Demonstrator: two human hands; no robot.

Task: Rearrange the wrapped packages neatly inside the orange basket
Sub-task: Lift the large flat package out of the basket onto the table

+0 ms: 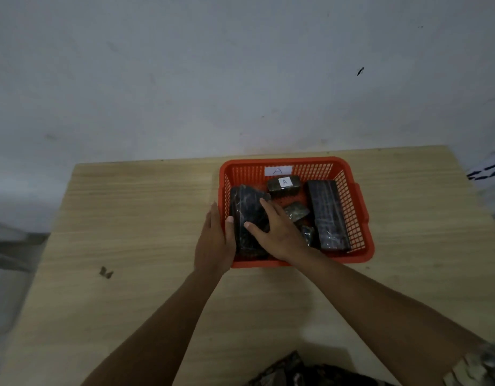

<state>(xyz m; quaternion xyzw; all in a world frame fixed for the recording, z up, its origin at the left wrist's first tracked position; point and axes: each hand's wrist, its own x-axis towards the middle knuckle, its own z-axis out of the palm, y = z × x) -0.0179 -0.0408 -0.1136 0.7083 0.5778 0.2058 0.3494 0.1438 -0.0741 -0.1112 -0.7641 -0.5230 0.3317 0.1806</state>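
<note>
Two bare forearms reach forward over a light wooden table (pixel 146 218) to an orange basket (pixel 360 218) standing near its far edge. The left hand (pixel 214 240) clasps the basket's left wall, thumb hooked inside against a large dark wrapped package (pixel 247 210). The right hand (pixel 277 232) lies spread on that package's top, pressing it. Beyond sit two small wrapped packets (pixel 296 211), a long dark package (pixel 327 215) along the right wall, and a small package labelled A (pixel 283 185) at the far wall, under a white A label (pixel 278 171)
</note>
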